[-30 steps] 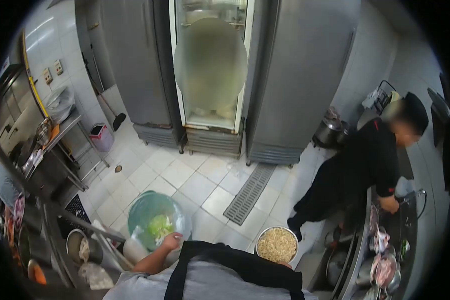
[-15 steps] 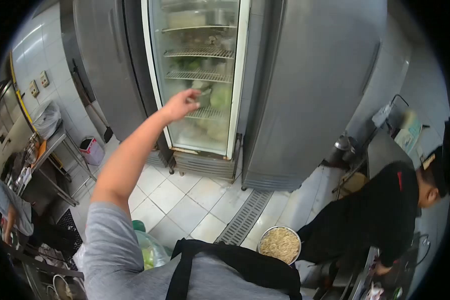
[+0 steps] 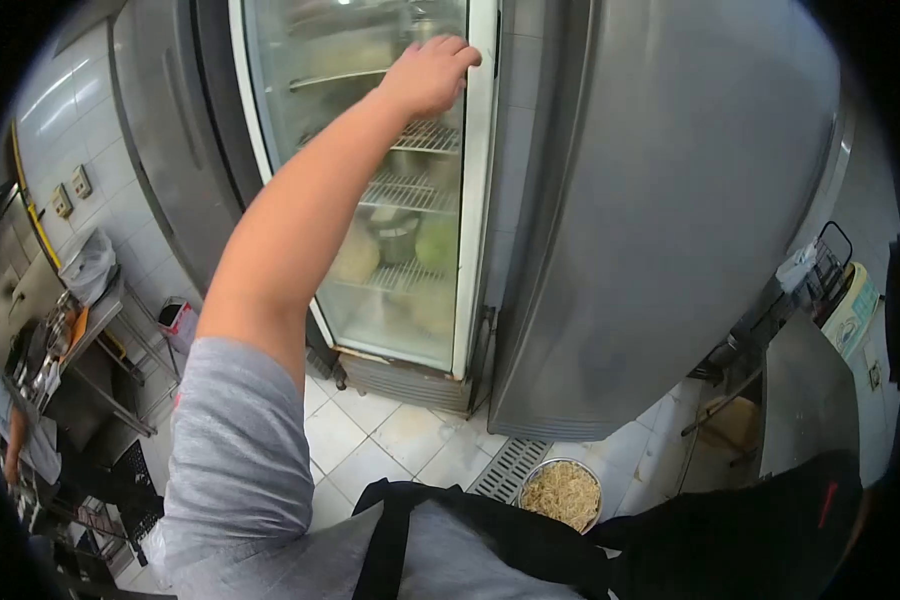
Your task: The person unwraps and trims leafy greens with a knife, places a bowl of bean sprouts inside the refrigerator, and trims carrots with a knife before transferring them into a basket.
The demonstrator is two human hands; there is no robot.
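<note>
My left hand (image 3: 434,76) is raised at the glass-door fridge (image 3: 478,200), by the white frame on the right side of its door. The fingers are bent and slightly apart, holding nothing, with their tips at the frame; whether they touch it I cannot tell. Through the glass show wire shelves (image 3: 407,192) with a metal pot (image 3: 394,238) and pale green round produce (image 3: 435,245). Low beside my black apron (image 3: 510,520) is a round metal bowl (image 3: 560,497) full of pale shredded strips. My right hand does not show.
Tall grey steel cabinets stand left (image 3: 165,110) and right (image 3: 660,220) of the fridge. A floor drain (image 3: 511,468) runs below. A person in black (image 3: 740,530) is close on my right; another person in grey (image 3: 32,425) is far left. A steel table (image 3: 810,390) stands right.
My left hand has moved up and right, from in front of the glass to the door frame. The fridge looks nearer. The bowl has kept its place beside me while the floor shifted.
</note>
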